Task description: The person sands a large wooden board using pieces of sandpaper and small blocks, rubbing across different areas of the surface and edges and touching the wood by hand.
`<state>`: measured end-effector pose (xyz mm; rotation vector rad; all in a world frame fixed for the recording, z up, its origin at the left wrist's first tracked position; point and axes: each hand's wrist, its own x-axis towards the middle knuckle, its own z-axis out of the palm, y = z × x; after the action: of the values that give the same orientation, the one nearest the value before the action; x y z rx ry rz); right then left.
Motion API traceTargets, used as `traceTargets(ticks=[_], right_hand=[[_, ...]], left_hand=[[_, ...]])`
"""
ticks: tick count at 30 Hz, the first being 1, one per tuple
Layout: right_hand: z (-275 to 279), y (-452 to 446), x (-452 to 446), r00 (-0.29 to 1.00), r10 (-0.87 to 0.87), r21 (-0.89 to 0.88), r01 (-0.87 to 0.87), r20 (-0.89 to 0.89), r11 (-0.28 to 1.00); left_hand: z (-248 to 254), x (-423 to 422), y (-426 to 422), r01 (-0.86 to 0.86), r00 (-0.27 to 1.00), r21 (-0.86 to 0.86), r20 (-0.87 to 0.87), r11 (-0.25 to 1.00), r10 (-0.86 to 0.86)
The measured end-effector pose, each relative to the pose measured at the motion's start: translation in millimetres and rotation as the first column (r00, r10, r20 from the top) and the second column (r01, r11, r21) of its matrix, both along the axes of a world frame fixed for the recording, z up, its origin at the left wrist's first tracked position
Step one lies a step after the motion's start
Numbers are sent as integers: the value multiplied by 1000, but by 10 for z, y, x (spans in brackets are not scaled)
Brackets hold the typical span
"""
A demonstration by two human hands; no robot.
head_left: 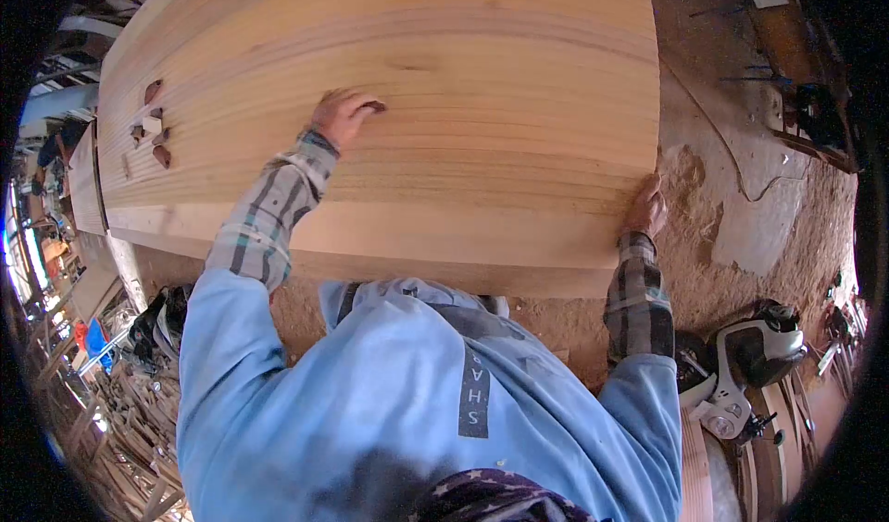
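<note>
A broad, pale wooden panel [482,78] with long grain lines spreads out in front of me. Over its middle, my left hand [341,117] is closed on a small dark reddish-brown piece that looks like sandpaper [374,107], pressed to the surface by the fingertips. My right hand [645,209] lies at the panel's right edge near the front corner, its fingers curled over that edge. Toward the panel's left end, several dark scraps [162,156] of similar colour lie around a small pale block [152,126].
On the floor at the lower right sits a white and black machine [750,360] beside wooden boards. A cable [727,152] runs over the dusty floor to the right. Piled wood offcuts [120,420] fill the lower left. A dark-framed object [815,115] stands at the far right.
</note>
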<state>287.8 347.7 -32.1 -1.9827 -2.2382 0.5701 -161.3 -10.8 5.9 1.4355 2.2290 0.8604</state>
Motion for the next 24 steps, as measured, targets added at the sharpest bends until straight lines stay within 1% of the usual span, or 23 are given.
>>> traceTargets(ticks=[1, 2, 3, 4, 5, 6, 7, 8, 9, 10, 11, 12, 13, 14, 15, 16, 17, 18, 20, 21, 22, 23, 24], right_hand=[[-3, 1, -26, 1000, 0, -1, 0, 2, 1000], [10, -8, -18, 999, -18, -18, 17, -37, 1000], [37, -14, -18, 996, -40, -29, 38, -77, 999], [82, -46, -38, 997, -46, -18, 45, -68, 999], [135, -80, -85, 997, -52, -15, 51, -55, 999], [186, -69, -117, 997, -56, -11, 55, -44, 998], [-67, 22, 50, 997, -38, 33, 40, -60, 999], [-194, 76, 117, 998, -33, 52, 36, -60, 998], [-263, 115, 137, 998, 14, 77, -9, -63, 997], [-333, 123, 212, 997, 56, 87, -51, -60, 995], [-139, 82, 114, 1000, 4, -13, -4, 11, 1000], [-102, 76, 82, 1000, -4, -20, 4, 9, 1000], [-110, 57, 90, 999, 34, -6, -34, 15, 999], [-114, 36, 104, 997, 72, 8, -72, 23, 997], [-92, 26, 90, 998, 61, -2, -61, 26, 998], [-60, 23, 59, 999, 32, -9, -32, -20, 999], [-41, 8, 47, 998, 3, -17, -4, -62, 1000], [-34, -10, 45, 998, -12, -20, 11, -56, 1000], [-21, -1, 36, 999, 20, -17, -21, -50, 1000], [-22, 0, 34, 999, 0, -17, 0, -43, 1000], [-28, 18, 30, 998, -41, -49, 39, -40, 998], [-28, 17, 28, 996, -80, -81, 78, -34, 994], [-19, 5, 38, 995, -100, -77, 98, -23, 992]], left_hand=[[-98, 120, 205, 92, 986, 39, -141, 995, -86], [-176, 323, 472, 191, 947, 67, -277, 979, -166], [-284, 652, 869, 164, 965, 142, -230, 976, -129], [-402, 872, 1318, 238, 967, 260, -155, 936, -203], [-439, 1233, 1746, 225, 959, 281, -235, 933, -161], [-288, 1535, 2138, 204, 968, 235, -195, 950, -159], [-290, 1747, 2417, 240, 956, 220, -222, 945, -191], [-310, 1822, 2604, 270, 942, 205, -256, 941, -215], [-326, 1744, 2593, 265, 943, 219, -261, 939, -205], [-388, 1628, 2427, 304, 933, 166, -251, 938, -258], [-443, 1461, 2215, 349, 917, 108, -242, 931, -316], [-486, 1215, 1819, 294, 941, 168, -226, 941, -254], [-361, 893, 1396, 340, 922, 149, -248, 929, -297], [-246, 640, 990, 301, 923, 92, -279, 949, -266], [-157, 418, 655, 314, 914, 101, -300, 944, -272], [-117, 266, 388, 227, 932, 27, -295, 974, -209], [-23, 243, 295, 137, 945, -47, -294, 989, -145], [-41, 315, 376, 152, 944, -50, -288, 987, -160], [-107, 578, 778, 191, 956, 57, -238, 980, -172], [-81, 827, 1145, 243, 941, 41, -252, 969, -225], [-314, 1059, 1545, 284, 934, 63, -245, 957, -261], [-326, 1363, 2017, 302, 937, 171, -235, 938, -259], [-386, 1676, 2506, 352, 926, 238, -232, 905, -299]])
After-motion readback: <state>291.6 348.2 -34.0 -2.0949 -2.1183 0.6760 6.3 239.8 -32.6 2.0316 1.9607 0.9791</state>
